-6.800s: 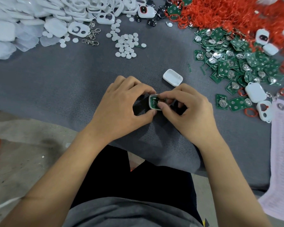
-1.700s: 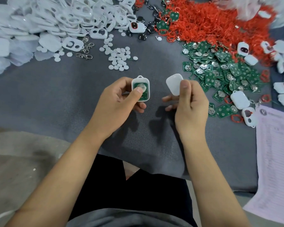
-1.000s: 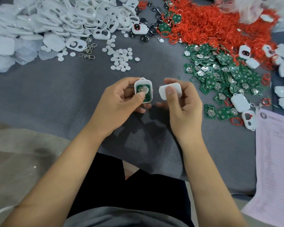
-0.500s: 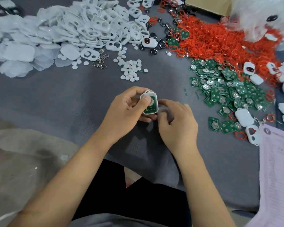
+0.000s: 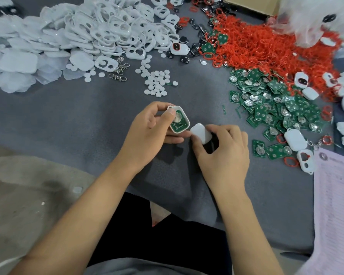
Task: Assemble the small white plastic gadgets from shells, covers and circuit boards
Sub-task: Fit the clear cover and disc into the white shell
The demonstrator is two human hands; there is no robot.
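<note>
My left hand (image 5: 149,133) grips a white shell (image 5: 179,119), thumb on its top edge, fingers curled under it. A green circuit board (image 5: 179,122) with a round silver cell sits inside the shell, face up. My right hand (image 5: 222,149) pinches a white cover (image 5: 200,132) between thumb and fingers, tilted, its corner just beside the shell's lower edge; can't tell if they touch. Both are held just above the grey worktop (image 5: 87,116).

Beyond my left hand: small white discs (image 5: 157,82) in a loose cluster, metal clips (image 5: 119,72) near them, a big heap of white covers and frames (image 5: 87,30) far left. Right of my right hand: pile of green boards (image 5: 270,104), some assembled white gadgets (image 5: 293,139) at its edge. Behind those, a mound of red rings (image 5: 266,44). Pink printed sheet (image 5: 336,205) at the right edge. My black shorts (image 5: 157,245) are at the bottom, the concrete floor (image 5: 28,195) to the left.
</note>
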